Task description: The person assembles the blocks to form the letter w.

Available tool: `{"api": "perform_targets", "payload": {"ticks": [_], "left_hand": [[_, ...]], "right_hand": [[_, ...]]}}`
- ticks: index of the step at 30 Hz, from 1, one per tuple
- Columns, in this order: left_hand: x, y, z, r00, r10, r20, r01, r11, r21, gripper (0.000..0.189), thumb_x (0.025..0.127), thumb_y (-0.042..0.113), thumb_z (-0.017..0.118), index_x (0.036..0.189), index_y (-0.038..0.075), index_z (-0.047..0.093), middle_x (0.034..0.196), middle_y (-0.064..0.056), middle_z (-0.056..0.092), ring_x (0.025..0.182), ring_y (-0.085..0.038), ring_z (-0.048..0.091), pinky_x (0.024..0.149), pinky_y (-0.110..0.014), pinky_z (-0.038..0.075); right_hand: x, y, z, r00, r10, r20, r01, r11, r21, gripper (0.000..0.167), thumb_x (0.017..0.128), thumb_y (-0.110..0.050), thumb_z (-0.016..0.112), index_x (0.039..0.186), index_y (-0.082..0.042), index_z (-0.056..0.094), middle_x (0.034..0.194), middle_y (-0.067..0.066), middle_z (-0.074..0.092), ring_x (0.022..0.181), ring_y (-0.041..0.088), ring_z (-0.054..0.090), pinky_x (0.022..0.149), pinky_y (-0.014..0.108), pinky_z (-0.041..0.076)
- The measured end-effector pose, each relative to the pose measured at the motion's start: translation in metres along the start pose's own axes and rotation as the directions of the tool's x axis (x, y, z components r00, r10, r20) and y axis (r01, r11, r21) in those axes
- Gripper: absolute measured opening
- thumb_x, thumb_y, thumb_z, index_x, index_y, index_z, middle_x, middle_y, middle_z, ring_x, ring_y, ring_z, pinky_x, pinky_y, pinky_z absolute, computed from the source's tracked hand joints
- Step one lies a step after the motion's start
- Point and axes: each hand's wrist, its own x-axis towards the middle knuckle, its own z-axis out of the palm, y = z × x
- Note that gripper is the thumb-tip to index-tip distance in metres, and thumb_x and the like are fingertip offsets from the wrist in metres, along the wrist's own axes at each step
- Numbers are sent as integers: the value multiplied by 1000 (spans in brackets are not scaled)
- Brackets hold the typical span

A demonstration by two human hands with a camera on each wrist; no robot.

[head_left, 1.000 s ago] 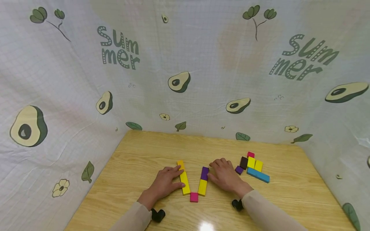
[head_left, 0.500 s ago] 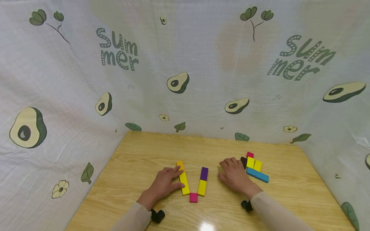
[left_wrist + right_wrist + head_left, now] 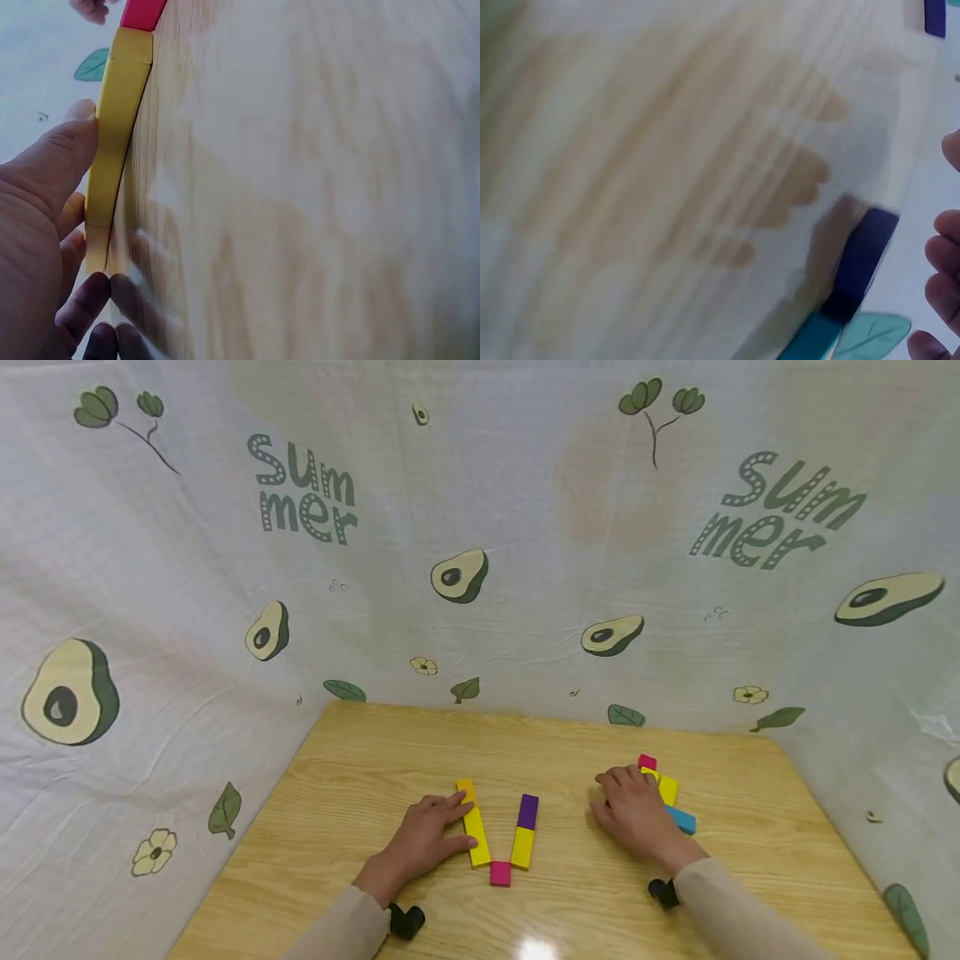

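Note:
My left hand (image 3: 427,831) rests beside a long yellow block (image 3: 477,847), thumb and fingertips touching it and the orange-yellow block (image 3: 465,787) at its far end. A pink square block (image 3: 500,873) forms the bottom of a V. Its right arm is a yellow block (image 3: 522,848) with a purple block (image 3: 528,812) beyond it. Over the right-hand group of blocks hovers my right hand (image 3: 636,814), fingers relaxed and apart. A small purple block (image 3: 866,244) stands near its fingers in the right wrist view; the hand hides the dark brown block in the head view.
Around the right hand lie a blue block (image 3: 681,819), a yellow block (image 3: 668,789) and a pink block (image 3: 647,762). The wooden table (image 3: 360,752) ends against a printed cloth (image 3: 525,627) at the back and sides.
My right hand has left the purple block of the V and moved right, over the group of loose blocks. The left hand stays at the yellow block.

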Motion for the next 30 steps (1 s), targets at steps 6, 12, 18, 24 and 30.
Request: {"api": "perform_targets", "payload": {"ticks": [6,12,18,24,30], "left_hand": [[1,0,0,1000,-3,-2,3,1000,1,67,97,56,70,153,20,59,166,0,46,143,-30,47,117,-62,36],[1,0,-1,1000,-6,1,6,1000,0,66,97,56,70,153,21,59,166,0,46,143,-30,47,118,-62,36],[1,0,-1,1000,-11,10,11,1000,-21,66,98,55,70,153,21,58,166,1,45,142,-30,48,117,-61,36],[-1,1,-2,1000,-9,6,9,1000,-13,65,98,54,69,153,21,59,166,0,46,141,-29,49,115,-61,38],[0,2,-3,1000,7,5,-6,1000,-16,64,99,53,69,153,19,59,165,-2,47,139,-31,50,113,-62,38]], "right_hand": [[0,21,-11,999,27,-32,-28,999,-40,38,95,-26,73,123,1,69,117,17,68,112,41,56,92,62,42],[-1,45,-18,998,63,-3,-63,994,-90,45,98,-31,73,128,2,67,125,24,65,115,45,54,93,66,42],[0,62,-21,998,65,-10,-65,991,-117,42,95,-31,77,123,0,68,120,22,66,110,45,55,89,65,44],[6,76,-21,999,40,-36,-45,990,-137,38,94,-29,78,116,0,68,115,23,66,107,47,56,85,65,45],[15,87,-17,997,78,-13,-79,990,-119,47,96,-31,74,126,5,66,121,27,66,111,49,55,88,67,45]]}}
